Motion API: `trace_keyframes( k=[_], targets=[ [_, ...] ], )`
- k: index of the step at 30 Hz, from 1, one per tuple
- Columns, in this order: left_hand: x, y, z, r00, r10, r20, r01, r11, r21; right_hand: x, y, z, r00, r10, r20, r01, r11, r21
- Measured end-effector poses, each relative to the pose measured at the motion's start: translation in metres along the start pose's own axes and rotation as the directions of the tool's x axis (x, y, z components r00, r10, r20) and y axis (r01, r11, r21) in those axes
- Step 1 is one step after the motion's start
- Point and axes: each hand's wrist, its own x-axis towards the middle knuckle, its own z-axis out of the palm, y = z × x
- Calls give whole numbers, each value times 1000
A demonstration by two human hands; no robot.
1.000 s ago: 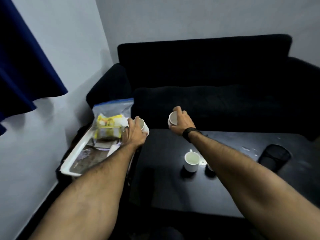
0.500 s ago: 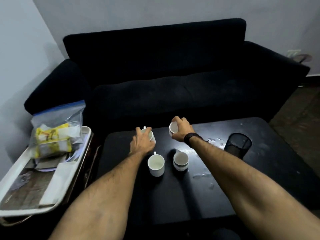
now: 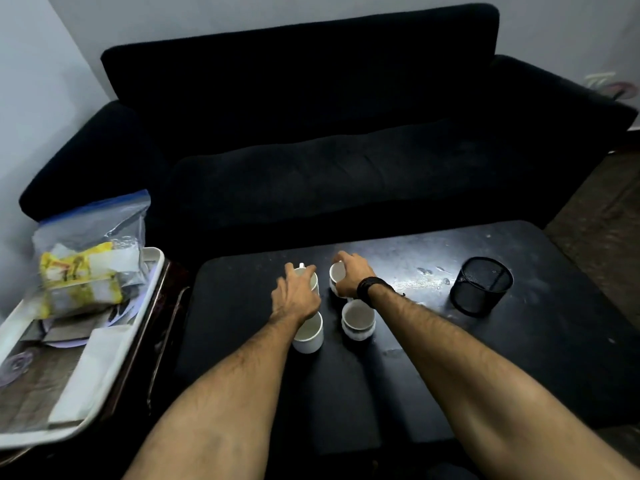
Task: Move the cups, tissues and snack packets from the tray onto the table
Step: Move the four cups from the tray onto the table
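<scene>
Several white cups stand together on the black table (image 3: 450, 358). My left hand (image 3: 296, 294) grips the far left cup (image 3: 310, 275), which rests on the tabletop. My right hand (image 3: 353, 275) holds the far right cup (image 3: 336, 275), also down at the table. Two more cups, a plain one (image 3: 310, 336) and a ribbed one (image 3: 358, 318), stand free just in front of them. At the left the white tray (image 3: 114, 358) carries a clear zip bag of yellow snack packets (image 3: 86, 268) and a folded white tissue (image 3: 93, 368).
A black mesh pen holder (image 3: 481, 284) stands on the table to the right of the cups. A black sofa (image 3: 311, 140) runs behind the table. The tray sits on a dark side stand (image 3: 162, 323), close to the table's left edge.
Both hands carried a cup each from near the tray to the table's middle and lowered them behind the two standing cups. The view swung right.
</scene>
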Motion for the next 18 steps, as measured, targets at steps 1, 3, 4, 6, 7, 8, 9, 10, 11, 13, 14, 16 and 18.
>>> trace_keyframes(
  k=[1, 3, 4, 6, 7, 8, 9, 10, 11, 13, 14, 16, 18],
  targets=[
    [1, 0, 1, 1000, -4, -4, 4, 1000, -2, 1, -1, 1, 1000, 7, 1, -7, 1000, 8],
    [4, 1, 2, 1000, -19, -1, 19, 1000, -5, 2, -3, 2, 1000, 11, 10, -12, 1000, 14],
    [5, 1, 3, 1000, -25, 2, 25, 1000, -4, 3, -3, 3, 1000, 14, 13, -15, 1000, 16],
    [6, 1, 4, 999, -32, 4, 32, 999, 1, 4, -3, 3, 1000, 24, 15, -25, 1000, 17],
    [6, 1, 4, 999, -35, 3, 35, 999, 6, 3, -2, 3, 999, 27, 18, -27, 1000, 12],
    [7, 1, 4, 999, -34, 5, 34, 999, 13, 3, -2, 3, 999, 28, 25, -28, 1000, 6],
    [7, 1, 3, 999, -32, 11, 32, 999, 18, 1, -2, 3, 999, 28, 34, -28, 1000, -2],
    [7, 1, 3, 999, -32, 22, 32, 999, 17, 0, -3, 3, 999, 30, 40, -30, 999, -13],
    [7, 1, 2, 999, -35, 32, 35, 999, 13, -2, -4, 2, 999, 36, 33, -35, 999, -32],
    [5, 1, -1, 999, -32, 17, 32, 999, 8, -7, -8, 0, 999, 38, -36, -40, 996, -78],
    [2, 0, -2, 1000, -24, -14, 24, 1000, 7, -9, -11, -2, 997, 20, -79, -28, 995, -91],
    [-4, -1, -8, 997, -5, -80, 6, 1000, 6, -14, -18, -8, 990, -30, -139, 15, 994, -106],
    [-9, -9, -21, 990, 0, -140, 3, 1000, 17, -18, -30, -13, 981, -78, -180, 56, 991, -121]
  ],
)
